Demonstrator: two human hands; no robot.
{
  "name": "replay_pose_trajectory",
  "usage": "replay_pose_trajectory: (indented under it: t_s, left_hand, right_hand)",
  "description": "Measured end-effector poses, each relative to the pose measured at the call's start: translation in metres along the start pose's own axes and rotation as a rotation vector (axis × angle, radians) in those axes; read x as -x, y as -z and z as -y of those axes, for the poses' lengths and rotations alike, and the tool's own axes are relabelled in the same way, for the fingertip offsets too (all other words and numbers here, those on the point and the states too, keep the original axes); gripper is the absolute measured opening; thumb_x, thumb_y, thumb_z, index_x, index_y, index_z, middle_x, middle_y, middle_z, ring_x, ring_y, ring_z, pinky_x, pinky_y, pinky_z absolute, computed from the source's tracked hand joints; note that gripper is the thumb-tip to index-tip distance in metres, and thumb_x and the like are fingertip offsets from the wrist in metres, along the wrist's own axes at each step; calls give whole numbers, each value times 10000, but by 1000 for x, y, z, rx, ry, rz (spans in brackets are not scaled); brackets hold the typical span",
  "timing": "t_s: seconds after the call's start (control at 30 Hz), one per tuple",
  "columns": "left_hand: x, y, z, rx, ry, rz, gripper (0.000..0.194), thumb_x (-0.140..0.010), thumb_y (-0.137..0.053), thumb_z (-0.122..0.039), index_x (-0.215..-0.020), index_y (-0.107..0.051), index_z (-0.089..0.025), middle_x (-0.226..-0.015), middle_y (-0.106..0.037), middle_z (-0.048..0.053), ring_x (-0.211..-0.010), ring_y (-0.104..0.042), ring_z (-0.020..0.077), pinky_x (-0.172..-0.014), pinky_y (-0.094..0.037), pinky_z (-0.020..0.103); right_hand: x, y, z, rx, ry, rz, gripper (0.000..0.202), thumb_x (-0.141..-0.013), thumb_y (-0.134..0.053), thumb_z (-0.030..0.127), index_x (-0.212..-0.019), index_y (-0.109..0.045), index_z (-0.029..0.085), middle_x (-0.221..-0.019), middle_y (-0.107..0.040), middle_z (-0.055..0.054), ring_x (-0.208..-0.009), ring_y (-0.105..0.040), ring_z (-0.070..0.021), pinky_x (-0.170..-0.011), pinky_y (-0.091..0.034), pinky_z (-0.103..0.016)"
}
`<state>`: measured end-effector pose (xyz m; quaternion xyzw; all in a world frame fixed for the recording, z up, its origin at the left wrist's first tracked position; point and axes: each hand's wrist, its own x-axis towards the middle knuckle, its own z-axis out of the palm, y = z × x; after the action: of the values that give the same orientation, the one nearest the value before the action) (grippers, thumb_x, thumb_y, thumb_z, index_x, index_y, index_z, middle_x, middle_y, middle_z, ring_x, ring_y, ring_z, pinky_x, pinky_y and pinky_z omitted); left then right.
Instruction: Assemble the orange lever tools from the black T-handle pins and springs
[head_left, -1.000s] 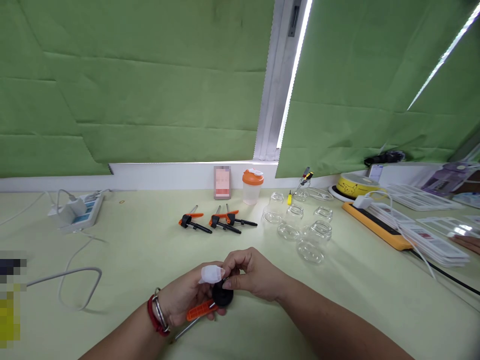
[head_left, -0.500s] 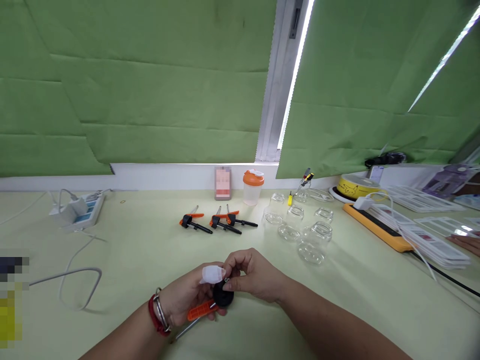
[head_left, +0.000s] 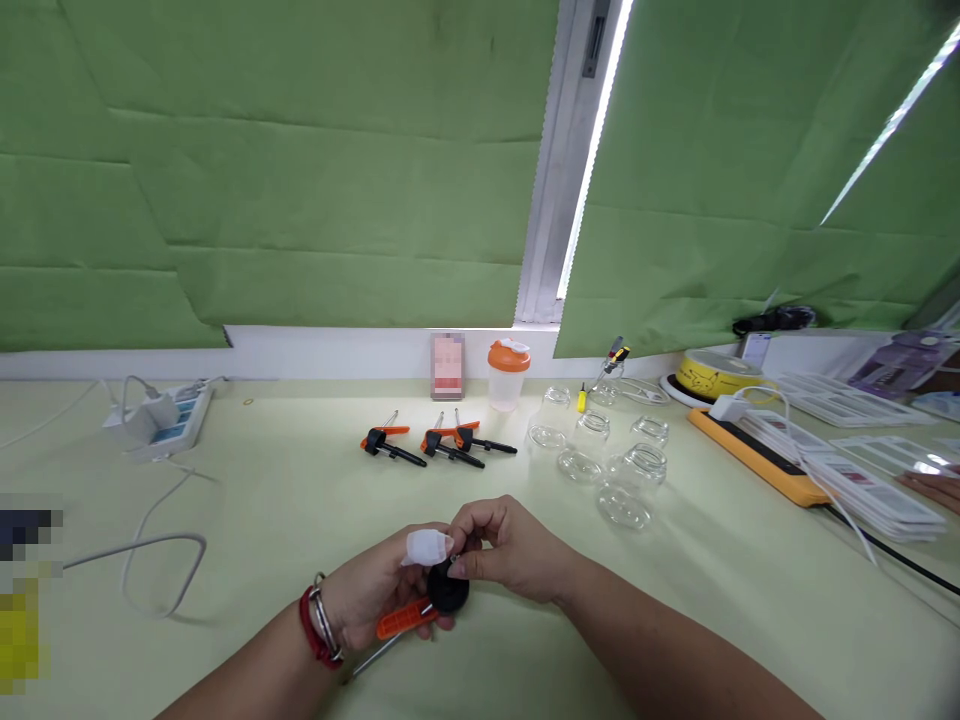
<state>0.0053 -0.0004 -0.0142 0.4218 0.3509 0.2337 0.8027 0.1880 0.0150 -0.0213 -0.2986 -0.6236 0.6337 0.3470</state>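
Note:
My left hand (head_left: 382, 590), with a white wrap on its thumb, holds a device with a round black part (head_left: 448, 588), an orange handle (head_left: 405, 619) and a thin metal rod (head_left: 375, 660) pointing down to the left. The fingers of my right hand (head_left: 499, 550) are pinched at the top of the black part, around a small metal piece (head_left: 454, 561) that is mostly hidden. Beyond my hands lie three similar black and orange devices (head_left: 390, 447) in a row.
Several clear glass jars (head_left: 626, 500) stand right of the devices. Behind are a cup with an orange lid (head_left: 508, 375) and a phone (head_left: 448, 368). A power strip (head_left: 184, 420) with cables is at left, an orange-edged bar (head_left: 757, 460) at right. Another person's hand (head_left: 934, 490) shows at the right edge.

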Motion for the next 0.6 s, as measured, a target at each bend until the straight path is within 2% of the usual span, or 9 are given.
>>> replay_pose_trajectory:
  t_s: [0.6]
  left_hand:
    - [0, 0, 0, 7, 32, -35, 472, -612, -660, -477, -938, -549, -155, -727, -639, 49, -598, -649, 203, -458, -415, 221]
  right_hand:
    - [-1, 0, -2, 61, -16, -30, 323, -554, -826, 324, -736, -626, 148, -666, -550, 20, -613, -441, -90, -571, -388, -224]
